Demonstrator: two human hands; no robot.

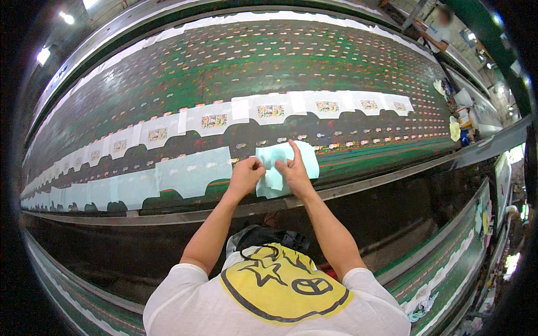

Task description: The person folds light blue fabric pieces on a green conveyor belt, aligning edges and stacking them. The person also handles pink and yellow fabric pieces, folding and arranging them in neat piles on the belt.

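A pale aqua fabric piece [310, 161] is folded and bunched at the front edge of the long green printing table. My left hand [247, 176] pinches its left edge between thumb and fingertips. On the other side, my right hand [296, 172] grips the cloth, thumb on top and index finger stretched out along it. To the left of my hands, a flat aqua fabric panel [194, 170] lies on the table, with more such panels in a row beyond it. Behind them runs a row of white fabric panels, including one with a multicoloured print [271, 111].
The long green printing table [260, 63] is dotted with small repeated coloured marks. A metal rail [353, 187] borders its front. Bottles and cloths [462, 126] clutter the right end. Another person [437, 33] stands at the far right. A second table [445, 269] is behind me.
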